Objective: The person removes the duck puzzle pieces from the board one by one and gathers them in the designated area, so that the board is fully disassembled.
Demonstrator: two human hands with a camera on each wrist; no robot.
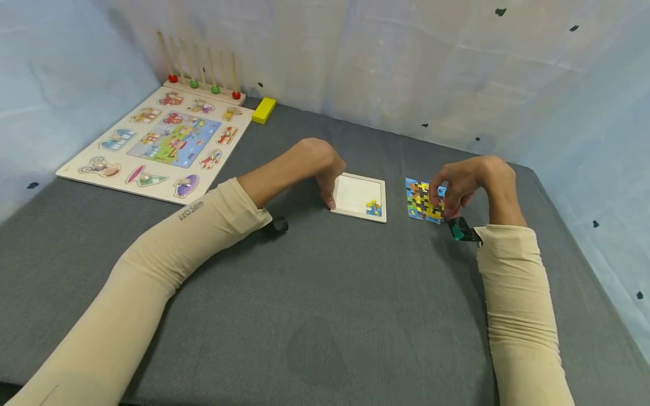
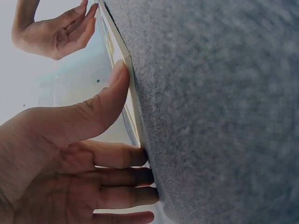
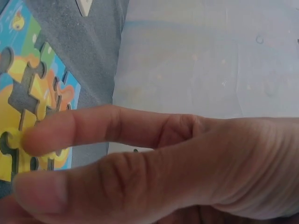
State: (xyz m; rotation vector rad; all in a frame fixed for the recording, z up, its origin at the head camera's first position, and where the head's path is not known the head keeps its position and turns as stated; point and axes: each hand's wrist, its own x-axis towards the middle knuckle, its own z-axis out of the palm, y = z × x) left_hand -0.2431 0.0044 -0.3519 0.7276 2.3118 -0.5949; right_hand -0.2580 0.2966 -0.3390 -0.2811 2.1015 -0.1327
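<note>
A shallow white puzzle tray (image 1: 354, 193) lies flat on the dark table, with a small yellow-and-blue assembled patch (image 1: 374, 210) in its near right corner. My left hand (image 1: 325, 163) holds the tray at its left side; in the left wrist view the thumb (image 2: 119, 77) presses the rim while the fingers reach down by the corner. To the right, loosely spaced jigsaw pieces (image 1: 417, 198) show yellow, orange and blue. My right hand (image 1: 472, 177) is over their right side. In the right wrist view its index finger (image 3: 70, 130) touches a yellow piece, thumb apart, nothing visible between them.
A large wooden picture board (image 1: 117, 163) with knobbed pieces lies at the left. Behind it stands a peg rack (image 1: 203, 90) with red and green beads, beside a yellow block (image 1: 264, 110). Pale curtains (image 1: 386, 67) border the table's back and sides.
</note>
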